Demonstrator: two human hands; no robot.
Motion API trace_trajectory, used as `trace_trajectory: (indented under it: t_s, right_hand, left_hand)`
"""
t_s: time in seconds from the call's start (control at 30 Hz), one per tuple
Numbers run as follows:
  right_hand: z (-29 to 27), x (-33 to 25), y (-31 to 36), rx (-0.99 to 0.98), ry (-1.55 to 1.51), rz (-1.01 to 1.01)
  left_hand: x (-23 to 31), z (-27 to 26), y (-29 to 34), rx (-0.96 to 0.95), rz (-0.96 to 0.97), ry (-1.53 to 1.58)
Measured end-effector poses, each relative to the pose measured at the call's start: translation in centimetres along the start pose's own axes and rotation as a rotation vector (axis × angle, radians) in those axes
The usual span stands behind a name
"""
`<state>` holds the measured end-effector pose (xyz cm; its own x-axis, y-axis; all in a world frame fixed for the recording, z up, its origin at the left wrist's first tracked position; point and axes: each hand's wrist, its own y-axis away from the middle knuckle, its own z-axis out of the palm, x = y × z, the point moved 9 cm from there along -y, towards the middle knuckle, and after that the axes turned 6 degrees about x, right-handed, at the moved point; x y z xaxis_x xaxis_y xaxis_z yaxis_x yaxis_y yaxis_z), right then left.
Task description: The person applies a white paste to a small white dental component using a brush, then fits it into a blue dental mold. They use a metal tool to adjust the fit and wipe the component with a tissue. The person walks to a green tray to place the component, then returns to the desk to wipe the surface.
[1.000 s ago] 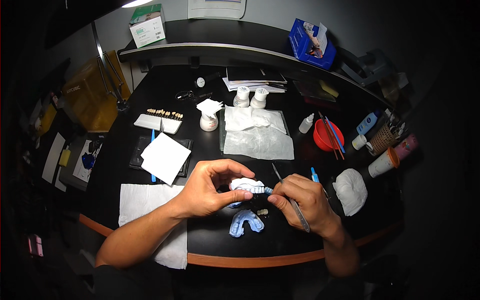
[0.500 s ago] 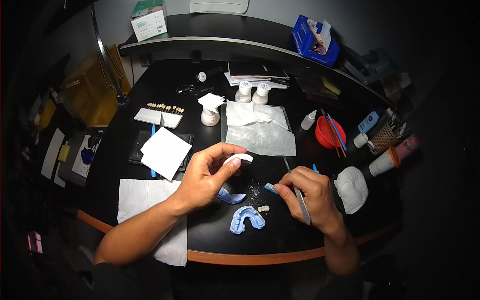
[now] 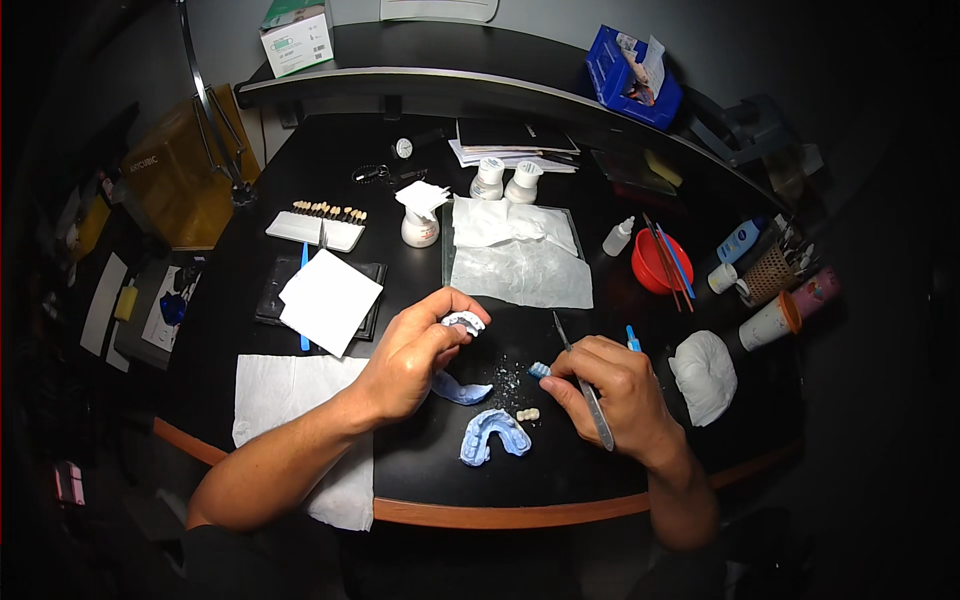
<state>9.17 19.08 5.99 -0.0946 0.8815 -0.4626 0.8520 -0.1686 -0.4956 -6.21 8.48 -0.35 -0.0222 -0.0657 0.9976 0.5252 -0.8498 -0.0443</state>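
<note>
My left hand pinches a white dental arch model between thumb and fingers, its toothed curve facing up. My right hand is closed around a slim metal scalpel. The same hand also grips what looks like a blue toothbrush; its bristled end sticks out by my thumb, and its middle is hidden. Below the hands lies a blue horseshoe-shaped dental impression, with a second blue piece partly behind my left hand. A small tooth-coloured bridge rests beside the impression, near pale crumbs.
Left are a tooth shade guide, white sheets on a black case and a paper towel. White jars stand at the back. Right are a red bowl holding tools and a crumpled white wad.
The white arch model has been tipped in my left hand, so its toothed side and hollow now show. My right hand has shifted slightly, with the scalpel and blue brush still in it.
</note>
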Motion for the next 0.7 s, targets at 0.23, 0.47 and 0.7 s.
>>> trace_trajectory:
  t_s: [0.23, 0.47, 0.7]
  right_hand:
    - [0.9, -1.1, 0.4, -0.123, -0.086, -0.16]
    - [2.7, -0.5, 1.0, -0.224, -0.044, -0.115]
    - [2.7, -1.0, 0.6, -0.187, -0.046, -0.104]
  left_hand:
    - [0.1, 0.4, 0.2, -0.001, 0.072, -0.272]
    - [0.6, 0.5, 0.1, 0.023, 0.114, -0.359]
    - [1.3, -0.1, 0.3, 0.076, 0.13, -0.399]
